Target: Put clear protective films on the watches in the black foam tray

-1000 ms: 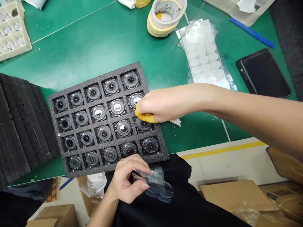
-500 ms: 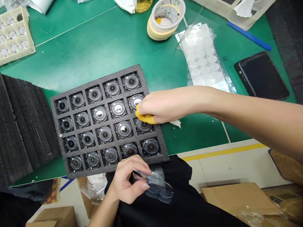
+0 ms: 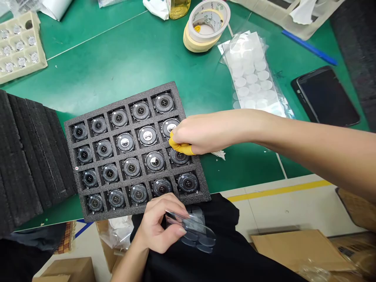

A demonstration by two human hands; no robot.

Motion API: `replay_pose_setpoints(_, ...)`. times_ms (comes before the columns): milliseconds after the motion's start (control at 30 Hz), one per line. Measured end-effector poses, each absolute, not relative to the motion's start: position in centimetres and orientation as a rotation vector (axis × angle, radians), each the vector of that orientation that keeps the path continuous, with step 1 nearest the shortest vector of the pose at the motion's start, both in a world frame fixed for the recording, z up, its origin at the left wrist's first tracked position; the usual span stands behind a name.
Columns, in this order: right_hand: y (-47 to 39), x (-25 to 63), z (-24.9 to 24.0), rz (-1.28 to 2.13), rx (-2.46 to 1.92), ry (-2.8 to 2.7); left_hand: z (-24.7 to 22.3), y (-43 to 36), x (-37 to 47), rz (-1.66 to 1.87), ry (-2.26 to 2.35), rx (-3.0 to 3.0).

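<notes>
A dark grey foam tray [image 3: 136, 127] holds rows of round black watch bodies, backs up, one per compartment. My left hand [image 3: 163, 223], at the tray's front edge, pinches a clear sheet of round films [image 3: 196, 231] between thumb and fingers. My right hand [image 3: 195, 135] wears yellow finger covers and is closed over the right-hand column, by a watch body [image 3: 169, 127] in the second row from the back. Whatever its fingertips hold is hidden. Several watch bodies, such as one in the middle [image 3: 147, 135], show whitish, reflective centres.
Stacked black foam [image 3: 32, 156] stands left of the tray. Behind are a cream tray of small parts [image 3: 20, 47] and tape rolls [image 3: 205, 27]. To the right lie sticker sheets [image 3: 252, 74], a blue stick [image 3: 310, 47] and a phone [image 3: 327, 96].
The whole view has shifted slightly, so the tray and table items appear a little lower and further right. Both hands keep nearly the same pose and place over the tray.
</notes>
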State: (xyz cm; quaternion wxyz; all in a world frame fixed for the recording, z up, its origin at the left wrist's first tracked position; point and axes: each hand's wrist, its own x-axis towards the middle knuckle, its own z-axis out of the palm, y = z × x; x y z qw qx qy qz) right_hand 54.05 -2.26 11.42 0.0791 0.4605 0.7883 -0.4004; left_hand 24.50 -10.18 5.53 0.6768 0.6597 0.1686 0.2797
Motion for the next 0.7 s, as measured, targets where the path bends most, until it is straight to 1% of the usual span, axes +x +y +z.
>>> replay_pose_setpoints(400,-3.3,53.2,12.8,-1.085,1.472,2.273,5.1,-10.2,24.4,0.64,0.381,1.464)
replay_pose_setpoints(567,-6.7,54.6,12.4,-1.052,1.812,2.43,5.1,-10.3,24.1,0.641,0.379,1.427)
replay_pose_setpoints(700,-11.8,54.9,10.8,-1.266,2.204,2.611,5.3,-10.5,24.0,0.659,0.396,1.367)
